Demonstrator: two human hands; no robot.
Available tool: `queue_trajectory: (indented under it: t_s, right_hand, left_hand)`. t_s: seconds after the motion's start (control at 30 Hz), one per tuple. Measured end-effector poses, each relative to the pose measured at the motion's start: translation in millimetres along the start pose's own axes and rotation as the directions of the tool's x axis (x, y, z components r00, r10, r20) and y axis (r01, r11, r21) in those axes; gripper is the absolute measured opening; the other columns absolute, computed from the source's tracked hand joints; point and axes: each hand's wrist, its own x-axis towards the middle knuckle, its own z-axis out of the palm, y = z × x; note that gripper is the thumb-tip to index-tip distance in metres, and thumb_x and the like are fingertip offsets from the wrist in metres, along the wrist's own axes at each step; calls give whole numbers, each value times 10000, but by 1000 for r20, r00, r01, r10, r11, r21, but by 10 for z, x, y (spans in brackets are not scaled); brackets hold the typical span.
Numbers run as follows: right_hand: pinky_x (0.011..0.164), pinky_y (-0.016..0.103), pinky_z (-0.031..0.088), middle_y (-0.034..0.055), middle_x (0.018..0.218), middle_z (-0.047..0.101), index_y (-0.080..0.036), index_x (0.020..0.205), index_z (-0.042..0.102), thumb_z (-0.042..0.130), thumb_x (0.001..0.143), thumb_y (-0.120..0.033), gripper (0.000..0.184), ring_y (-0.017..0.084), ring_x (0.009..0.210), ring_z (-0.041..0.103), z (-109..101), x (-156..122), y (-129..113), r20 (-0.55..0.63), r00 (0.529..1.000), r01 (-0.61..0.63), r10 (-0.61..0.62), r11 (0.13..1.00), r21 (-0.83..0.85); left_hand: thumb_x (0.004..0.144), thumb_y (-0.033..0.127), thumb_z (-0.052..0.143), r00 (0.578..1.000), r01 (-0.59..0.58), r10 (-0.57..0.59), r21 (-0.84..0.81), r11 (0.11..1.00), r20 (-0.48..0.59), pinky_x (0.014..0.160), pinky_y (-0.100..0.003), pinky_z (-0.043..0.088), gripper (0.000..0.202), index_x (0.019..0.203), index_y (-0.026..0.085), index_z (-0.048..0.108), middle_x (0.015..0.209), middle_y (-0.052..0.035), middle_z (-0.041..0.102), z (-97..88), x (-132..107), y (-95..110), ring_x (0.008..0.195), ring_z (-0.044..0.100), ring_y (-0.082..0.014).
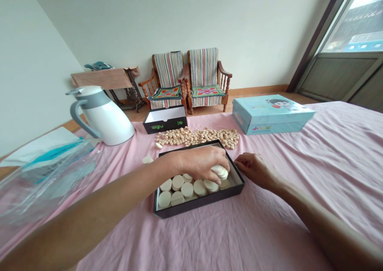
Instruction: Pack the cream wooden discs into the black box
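Observation:
A shallow black box (199, 201) lies on the pink cloth in front of me, with stacks of pale round wafer-like discs (187, 189) filling its left and front part. My left hand (205, 163) reaches over the box from the left, fingers wrapped round a short stack of discs (220, 171) near its right end. The hand and forearm hide the box's back part. At the right rim is my right hand (254, 168), fingers curled together, fingertips against the box's edge. Two loose discs lie on the cloth: one (147, 160) left of the box, another (159, 146) behind it.
Behind the box spreads a pile of small beige nut-like pieces (199, 137). An upright black box (166, 120) with a white inside stands behind, a light-blue carton (271, 115) to the right. A white-grey jug (104, 117) and clear plastic bags (56, 171) are at left.

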Motion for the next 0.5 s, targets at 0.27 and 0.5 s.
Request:
queue_trajectory:
  t_s: [0.27, 0.5]
  right_hand:
    - [520, 252, 346, 22, 567, 609, -154, 614, 620, 464, 823, -268, 285, 121, 531, 499, -14, -1, -29, -10, 1000, 15, -15, 1000, 8]
    - [535, 248, 370, 39, 603, 633, -141, 641, 642, 449, 832, -280, 305, 130, 553, 537, -26, -6, -41, 26, 1000, 6, -6, 1000, 6]
  left_hand:
    - [697, 210, 727, 993, -43, 29, 121, 992, 111, 684, -258, 431, 132, 800, 161, 660, 866, -53, 627, 74, 153, -29, 796, 580, -177]
    - [724, 238, 709, 989, -54, 31, 156, 986, 147, 671, -248, 420, 138, 820, 150, 662, 871, -63, 632, 84, 163, -45, 787, 574, -167]
